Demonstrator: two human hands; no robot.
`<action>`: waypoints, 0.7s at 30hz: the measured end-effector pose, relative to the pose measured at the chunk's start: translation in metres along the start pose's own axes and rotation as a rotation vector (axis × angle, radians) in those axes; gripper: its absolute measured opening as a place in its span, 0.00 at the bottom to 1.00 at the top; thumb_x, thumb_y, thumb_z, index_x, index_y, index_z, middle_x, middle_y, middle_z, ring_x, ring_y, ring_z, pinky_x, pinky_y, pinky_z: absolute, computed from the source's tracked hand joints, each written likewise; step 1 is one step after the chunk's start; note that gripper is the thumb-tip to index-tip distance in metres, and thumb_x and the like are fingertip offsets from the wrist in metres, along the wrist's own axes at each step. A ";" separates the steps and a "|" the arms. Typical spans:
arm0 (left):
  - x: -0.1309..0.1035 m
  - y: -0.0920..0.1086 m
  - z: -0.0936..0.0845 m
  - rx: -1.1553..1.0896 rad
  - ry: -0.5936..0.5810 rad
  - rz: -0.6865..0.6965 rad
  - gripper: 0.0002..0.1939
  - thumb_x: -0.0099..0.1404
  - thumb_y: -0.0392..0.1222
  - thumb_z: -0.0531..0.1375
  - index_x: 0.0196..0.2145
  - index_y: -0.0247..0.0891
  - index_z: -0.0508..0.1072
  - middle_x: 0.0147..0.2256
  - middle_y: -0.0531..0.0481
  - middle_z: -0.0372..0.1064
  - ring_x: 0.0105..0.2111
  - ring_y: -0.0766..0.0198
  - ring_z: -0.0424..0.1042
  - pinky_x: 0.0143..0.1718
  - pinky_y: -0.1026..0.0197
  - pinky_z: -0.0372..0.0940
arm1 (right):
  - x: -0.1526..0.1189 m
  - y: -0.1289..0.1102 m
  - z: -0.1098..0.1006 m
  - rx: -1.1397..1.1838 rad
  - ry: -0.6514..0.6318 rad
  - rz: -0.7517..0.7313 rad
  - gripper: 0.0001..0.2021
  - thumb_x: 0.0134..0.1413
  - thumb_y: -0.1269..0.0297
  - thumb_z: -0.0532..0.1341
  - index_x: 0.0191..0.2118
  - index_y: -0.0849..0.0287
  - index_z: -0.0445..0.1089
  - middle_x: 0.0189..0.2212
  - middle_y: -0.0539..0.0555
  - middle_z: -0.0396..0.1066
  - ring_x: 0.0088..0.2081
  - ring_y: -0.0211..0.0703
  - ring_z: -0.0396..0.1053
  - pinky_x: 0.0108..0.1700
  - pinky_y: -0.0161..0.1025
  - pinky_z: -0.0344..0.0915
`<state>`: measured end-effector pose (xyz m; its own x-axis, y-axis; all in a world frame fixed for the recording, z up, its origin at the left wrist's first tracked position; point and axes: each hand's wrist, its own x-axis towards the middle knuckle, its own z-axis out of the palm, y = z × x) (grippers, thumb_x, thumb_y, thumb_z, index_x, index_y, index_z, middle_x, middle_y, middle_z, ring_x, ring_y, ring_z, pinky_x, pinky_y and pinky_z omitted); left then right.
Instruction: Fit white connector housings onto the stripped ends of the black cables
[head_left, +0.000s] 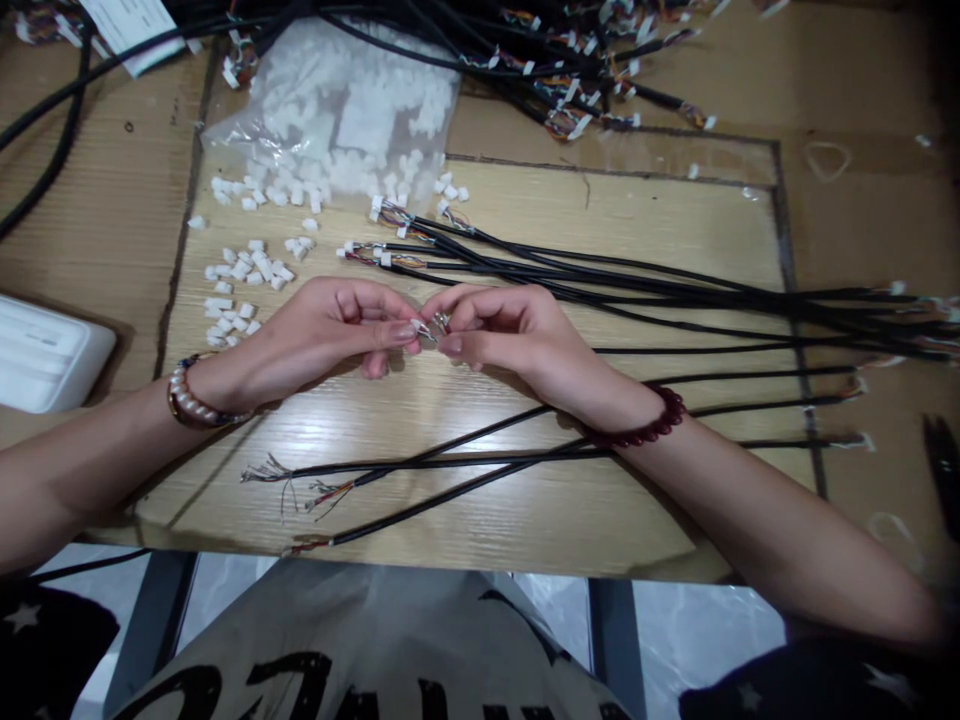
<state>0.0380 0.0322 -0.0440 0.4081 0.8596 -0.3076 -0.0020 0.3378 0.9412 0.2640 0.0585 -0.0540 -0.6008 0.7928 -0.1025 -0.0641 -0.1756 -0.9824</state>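
Observation:
My left hand [330, 325] pinches a small white connector [418, 326] between thumb and forefinger. Facing it, my right hand [510, 325] is closed on the thin wires [441, 322] at the end of a black cable [675, 350], which runs off to the right behind my wrist. The fingertips of both hands nearly meet, and fine detail at the wire tips is too small to make out. Below my hands lie several black cables [450, 462] with loose, bare-looking wire ends [266, 470]. Above them rests a bundle of cables [600, 262] with white connectors on their left ends.
Small white connectors [259, 262] lie in loose piles left of my hands. Behind them sits a clear plastic bag [352, 110] full of more. A heap of black cables [525, 60] fills the back edge. At the left stands a white box-like object [52, 350].

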 end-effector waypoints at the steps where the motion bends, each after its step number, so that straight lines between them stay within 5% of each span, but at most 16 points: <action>1: 0.000 0.000 0.000 0.002 -0.003 0.002 0.11 0.62 0.47 0.74 0.34 0.36 0.84 0.29 0.52 0.78 0.22 0.77 0.69 0.26 0.75 0.65 | 0.000 0.000 0.000 0.002 0.001 0.000 0.08 0.49 0.70 0.73 0.23 0.61 0.77 0.41 0.53 0.78 0.39 0.37 0.73 0.46 0.36 0.67; 12: 0.002 -0.002 -0.004 -0.052 -0.031 -0.035 0.13 0.60 0.48 0.75 0.36 0.37 0.85 0.32 0.51 0.80 0.22 0.75 0.71 0.25 0.74 0.67 | 0.001 0.000 -0.001 0.066 0.008 0.011 0.05 0.47 0.72 0.74 0.24 0.59 0.81 0.42 0.54 0.80 0.37 0.38 0.73 0.34 0.34 0.65; 21: -0.001 -0.002 -0.004 -0.128 -0.057 -0.059 0.08 0.64 0.43 0.74 0.36 0.36 0.85 0.32 0.51 0.80 0.23 0.76 0.70 0.27 0.74 0.67 | 0.002 0.000 -0.003 0.045 -0.020 0.020 0.06 0.49 0.72 0.73 0.24 0.59 0.81 0.43 0.54 0.81 0.38 0.38 0.73 0.35 0.34 0.63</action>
<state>0.0343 0.0322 -0.0466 0.4618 0.8152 -0.3496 -0.0917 0.4360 0.8953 0.2652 0.0615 -0.0544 -0.6184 0.7769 -0.1185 -0.0877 -0.2181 -0.9720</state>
